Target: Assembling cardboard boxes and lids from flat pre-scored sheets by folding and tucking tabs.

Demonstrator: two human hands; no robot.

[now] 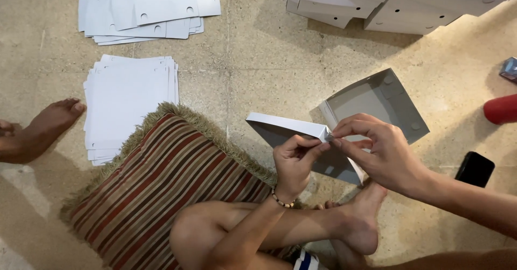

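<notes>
1. Cardboard is lying ready at your far left: a stack of flat white sheets (129,105) is sitting on the floor (258,60) just beside the striped cushion (161,194), with a looser pile of punched sheets (145,6) lying above it and someone else's bare foot (46,127) resting at the left edge.
2. Your left hand (295,162) is pinching the corner of the half-folded white box (301,135), fingers closed tight on the flap, holding it up over your crossed legs.
3. Your right hand (379,151) is meeting it at that same corner, thumb and fingertips clamped on the fold.
4. You are, by the look of it, forming a corner; next you are needing firm pressure there so the flap seats squarely.
5. Finished white boxes (398,3) are stacking at the top right, well apart; a black phone (475,168) is lying near your right forearm.
</notes>
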